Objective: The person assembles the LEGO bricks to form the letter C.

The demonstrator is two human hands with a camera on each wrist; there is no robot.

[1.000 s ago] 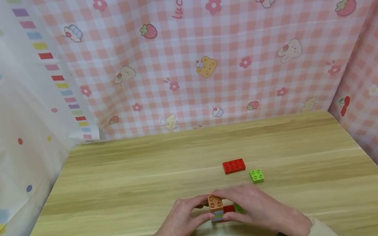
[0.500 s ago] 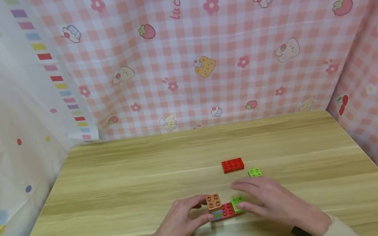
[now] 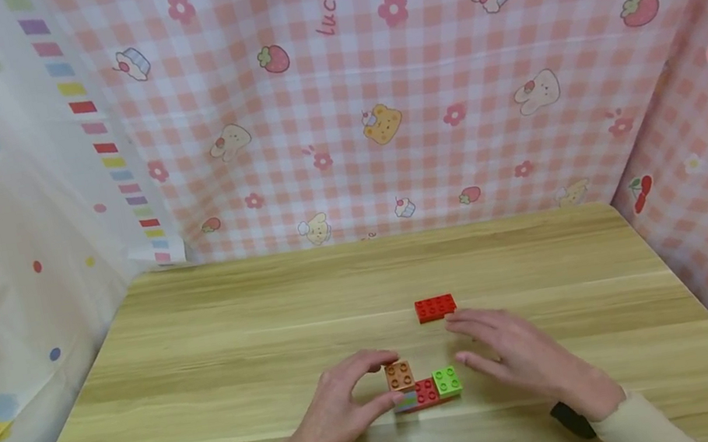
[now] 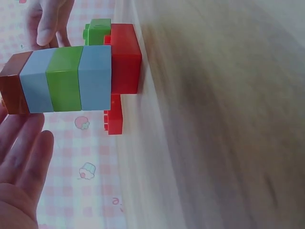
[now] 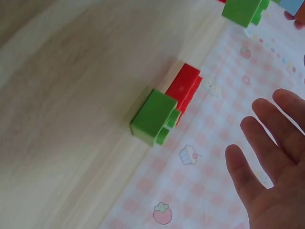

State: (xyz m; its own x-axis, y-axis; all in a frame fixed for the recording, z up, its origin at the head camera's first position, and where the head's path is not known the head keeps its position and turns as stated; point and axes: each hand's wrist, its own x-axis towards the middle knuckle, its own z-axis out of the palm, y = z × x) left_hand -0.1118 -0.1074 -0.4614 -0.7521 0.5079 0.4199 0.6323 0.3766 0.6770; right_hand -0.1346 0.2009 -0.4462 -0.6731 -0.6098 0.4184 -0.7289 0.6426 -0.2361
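Observation:
In the head view a tower of bricks stands on a red base brick (image 3: 426, 392), with an orange-brown brick (image 3: 399, 376) on top and a green brick (image 3: 447, 381) on the base's right end. Seen from the left wrist, the tower has a green layer (image 4: 64, 78) between two light blue ones. My left hand (image 3: 335, 411) is around the tower's left side, fingers loosely extended, thumb tip right at its lower edge. My right hand (image 3: 523, 357) is spread over a loose green brick (image 5: 155, 117), which it hides from the head view; nothing is in its fingers.
A loose red brick (image 3: 436, 308) lies behind the tower, close to my right fingertips. The wooden table (image 3: 205, 342) ends at a pink checked cloth (image 3: 360, 172); patterned cloth also hangs along both sides.
My right hand has left the tower and base, moving right and back over the loose green brick. My left index finger has lifted a little beside the tower, which stays in place.

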